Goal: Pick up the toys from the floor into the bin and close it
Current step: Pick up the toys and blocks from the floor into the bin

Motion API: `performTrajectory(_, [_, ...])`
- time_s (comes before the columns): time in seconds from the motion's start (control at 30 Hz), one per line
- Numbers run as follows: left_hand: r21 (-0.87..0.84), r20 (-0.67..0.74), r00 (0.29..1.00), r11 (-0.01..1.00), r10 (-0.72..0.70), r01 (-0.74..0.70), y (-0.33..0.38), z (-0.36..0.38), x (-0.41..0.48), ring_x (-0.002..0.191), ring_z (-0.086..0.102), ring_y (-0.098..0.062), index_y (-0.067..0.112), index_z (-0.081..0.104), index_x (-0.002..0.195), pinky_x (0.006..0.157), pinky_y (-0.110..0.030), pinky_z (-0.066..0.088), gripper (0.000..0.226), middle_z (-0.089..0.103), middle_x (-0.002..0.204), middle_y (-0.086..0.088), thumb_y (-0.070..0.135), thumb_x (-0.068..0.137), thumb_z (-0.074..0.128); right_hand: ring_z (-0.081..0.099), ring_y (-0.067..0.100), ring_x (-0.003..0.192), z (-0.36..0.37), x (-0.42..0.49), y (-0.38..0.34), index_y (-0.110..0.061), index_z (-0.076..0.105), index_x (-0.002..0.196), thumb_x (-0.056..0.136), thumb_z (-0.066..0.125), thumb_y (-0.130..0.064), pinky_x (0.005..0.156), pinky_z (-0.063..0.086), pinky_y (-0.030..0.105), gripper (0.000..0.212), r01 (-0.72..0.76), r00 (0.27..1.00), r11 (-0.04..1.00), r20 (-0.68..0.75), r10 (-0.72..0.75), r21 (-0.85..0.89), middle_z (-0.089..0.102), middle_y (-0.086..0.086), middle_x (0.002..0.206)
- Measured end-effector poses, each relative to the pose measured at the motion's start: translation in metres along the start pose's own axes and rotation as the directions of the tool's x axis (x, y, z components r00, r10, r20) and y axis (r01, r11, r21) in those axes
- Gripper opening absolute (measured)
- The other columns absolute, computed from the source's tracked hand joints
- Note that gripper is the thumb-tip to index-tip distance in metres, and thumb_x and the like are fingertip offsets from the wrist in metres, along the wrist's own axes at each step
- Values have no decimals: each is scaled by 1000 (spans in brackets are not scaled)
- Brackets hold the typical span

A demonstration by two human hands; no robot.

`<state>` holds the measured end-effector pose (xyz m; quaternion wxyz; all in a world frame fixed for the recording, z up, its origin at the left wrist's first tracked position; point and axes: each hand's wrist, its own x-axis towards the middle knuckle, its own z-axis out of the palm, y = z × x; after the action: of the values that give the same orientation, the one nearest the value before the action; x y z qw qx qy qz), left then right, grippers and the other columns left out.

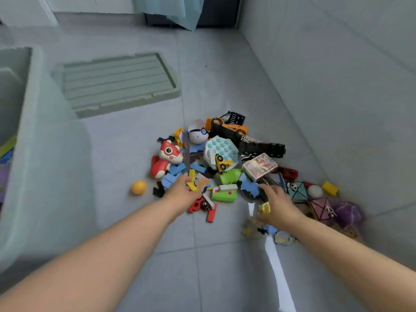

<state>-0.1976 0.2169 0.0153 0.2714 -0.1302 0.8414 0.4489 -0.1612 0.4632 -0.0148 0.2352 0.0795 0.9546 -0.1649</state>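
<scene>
A heap of toys lies on the grey tile floor: a red fox figure [166,158], a white ball toy [198,134], an orange truck [227,127], a teal bubble toy [221,149], green blocks [225,192] and blue foam pieces [249,188]. My left hand [184,194] is at the heap's near edge, its fingers curled round a thin grey stick [186,154] beside a yellow piece. My right hand [276,203] reaches over the blue foam pieces with fingers extended; a small yellow piece [264,208] shows by its thumb. The pale green bin [33,131] stands open at the left.
The bin's lid [119,84] lies flat on the floor behind the heap. An orange ball [139,187] sits apart on the left. A purple ball [347,212], a yellow block [329,188] and panda tiles [297,190] lie against the wall on the right.
</scene>
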Motion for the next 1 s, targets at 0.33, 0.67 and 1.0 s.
performTrajectory(0.33, [183,-241,965,982,100,-56,-44,1,51,140,20,-27,29,13,149,112,-36,24,104,10,156,-4,30,69,80,7,41,139,-31,83,-15,-27,9,146,78,66,-50,108,26,49,92,-41,988,999,-149,38,-12,-2,15,155])
performTrajectory(0.67, [264,-237,971,961,-17,82,-49,9,57,109,51,-31,16,43,130,93,-35,46,64,29,131,-12,28,75,74,23,32,130,-18,60,-17,-13,4,147,66,78,-35,105,29,41,112,28,963,970,-268,39,241,25,14,142])
performTrajectory(1.0, [-815,399,906,510,145,277,32,12,10,99,59,-29,11,59,118,86,-40,49,44,62,115,-19,40,91,41,28,9,127,-26,-15,-75,-17,12,146,59,84,-31,106,21,13,114,605,783,735,-394,-481,306,31,-2,133])
